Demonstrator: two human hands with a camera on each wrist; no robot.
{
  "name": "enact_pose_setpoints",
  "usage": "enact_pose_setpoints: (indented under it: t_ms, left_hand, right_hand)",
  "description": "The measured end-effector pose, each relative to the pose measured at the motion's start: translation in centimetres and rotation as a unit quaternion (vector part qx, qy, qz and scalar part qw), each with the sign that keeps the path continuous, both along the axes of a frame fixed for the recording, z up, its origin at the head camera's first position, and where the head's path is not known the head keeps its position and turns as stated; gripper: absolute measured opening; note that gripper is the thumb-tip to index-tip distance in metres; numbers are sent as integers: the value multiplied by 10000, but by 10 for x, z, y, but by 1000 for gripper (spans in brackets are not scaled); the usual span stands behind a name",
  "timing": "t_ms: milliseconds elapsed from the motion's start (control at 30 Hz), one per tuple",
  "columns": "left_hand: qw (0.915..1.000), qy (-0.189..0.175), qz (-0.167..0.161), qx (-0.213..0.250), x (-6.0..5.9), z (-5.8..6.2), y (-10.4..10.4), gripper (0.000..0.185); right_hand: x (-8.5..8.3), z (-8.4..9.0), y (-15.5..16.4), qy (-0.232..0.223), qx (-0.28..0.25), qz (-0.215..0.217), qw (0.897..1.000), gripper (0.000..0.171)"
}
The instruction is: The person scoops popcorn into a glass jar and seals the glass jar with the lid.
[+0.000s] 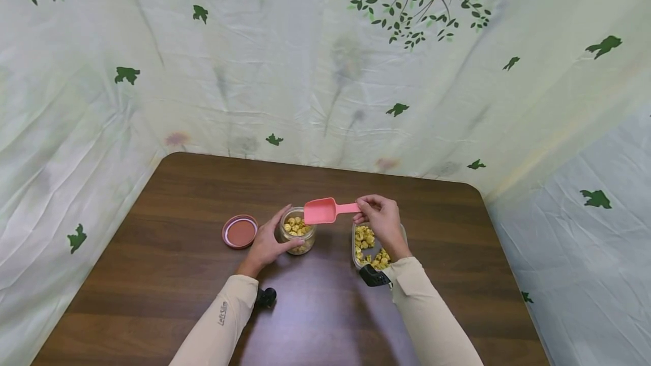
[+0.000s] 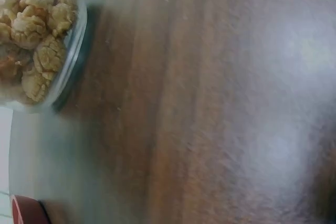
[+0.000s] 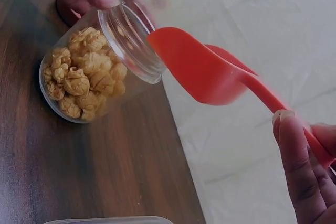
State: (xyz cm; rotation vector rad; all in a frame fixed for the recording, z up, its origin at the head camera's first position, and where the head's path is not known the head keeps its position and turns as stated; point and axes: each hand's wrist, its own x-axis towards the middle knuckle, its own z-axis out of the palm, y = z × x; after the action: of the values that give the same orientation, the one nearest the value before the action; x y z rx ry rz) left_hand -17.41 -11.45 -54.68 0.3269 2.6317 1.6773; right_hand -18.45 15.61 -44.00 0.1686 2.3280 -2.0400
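1. Dark brown wooden desk (image 1: 178, 253) with a leaf-print cloth backdrop (image 1: 325, 72) hung behind it and to both sides.
2. Left hand (image 1: 264, 244) wraps a small clear glass jar (image 1: 297, 230) part-filled with yellow-brown popcorn pieces (image 3: 84, 80); fingers and thumb curl round the jar's sides. Jar stands on the desk near its middle.
3. Right hand (image 1: 381, 219) pinches the handle end of a pink plastic scoop (image 1: 325, 210) between thumb and fingers. Scoop is held above the desk, its bowl just over and beside the jar's open mouth, to the jar's right.
4. In the right wrist view the scoop's lip lies at the jar's rim; contact cannot be told.
5. Clear plastic container (image 1: 366, 242) of the same popcorn sits under the right hand, right of the jar.
6. Round red jar lid (image 1: 240, 231) lies flat on the desk, just left of the left hand.
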Motion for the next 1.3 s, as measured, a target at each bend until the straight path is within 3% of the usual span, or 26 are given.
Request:
enact_pose_setpoints:
  t_ms: [233,333,500,533,600,733,900,1133,1300]
  left_hand:
    - [9987,292,-198,363,-6,12,1,82]
    - [9977,436,-221,467,-7,26,2,79]
    - [9986,416,-112,295,-10,41,5,78]
    - [9987,447,-76,217,-12,38,6,79]
    - [9988,493,-12,63,-11,43,8,81]
    - [9968,779,44,-179,-8,54,15,84]
    - [9915,1296,-142,-26,-8,66,26,86]
    - [9827,1803,-405,78,-8,72,39,93]
    - [9806,1877,-560,83,-7,75,49,100]
  right_hand:
    - [2,1,5,18,-148,-149,9998,21]
    - [3,3,9,2,-222,-191,9996,22]
    - [3,3,18,10,-243,-330,9992,23]
    - [4,3,20,29,-263,-373,9990,22]
    - [4,3,23,75,-317,-473,9983,21]
    - [4,3,30,206,-415,-602,9971,21]
    - [5,3,40,361,-453,-687,9960,21]
    - [7,4,53,332,-189,-942,9948,23]
    - [9,4,64,354,-122,-1061,9936,22]
